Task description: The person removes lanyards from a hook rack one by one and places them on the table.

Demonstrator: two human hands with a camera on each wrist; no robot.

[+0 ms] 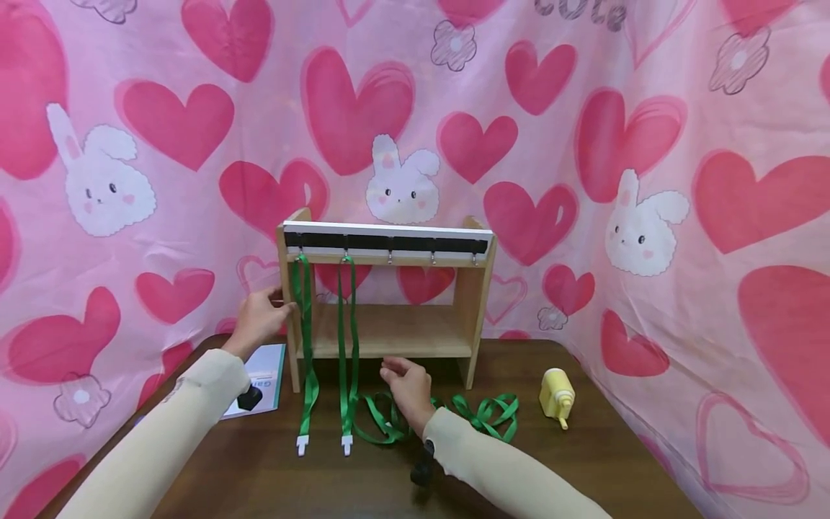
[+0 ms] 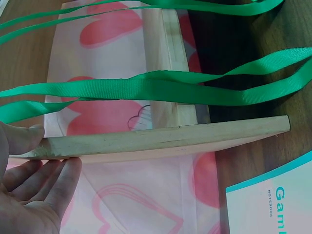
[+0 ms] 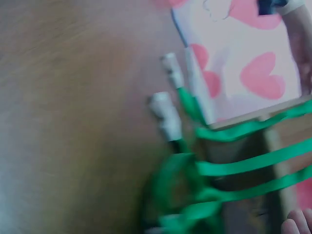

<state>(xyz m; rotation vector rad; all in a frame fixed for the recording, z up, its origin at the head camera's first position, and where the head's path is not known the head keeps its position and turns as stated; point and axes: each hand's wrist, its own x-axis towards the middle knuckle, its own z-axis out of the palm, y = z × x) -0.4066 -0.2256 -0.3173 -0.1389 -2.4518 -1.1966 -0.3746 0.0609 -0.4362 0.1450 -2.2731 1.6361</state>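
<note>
Left hand pinches the rack at nine o'clock, right hand fingers loosely curled; loose five-o'clock lanyards appear light, limp, best end-gripped.

Notebook left of shelf, bottle right; lanyards on leftmost hooks (straps on table, shelf behind).

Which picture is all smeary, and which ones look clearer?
Right wrist view: smeary, the green lanyards and white clips blurred; left wrist view: sharper, letters readable on the notebook, edges crisp on the wooden rack; head view: fairly clear, even the small yellow bottle.
</note>
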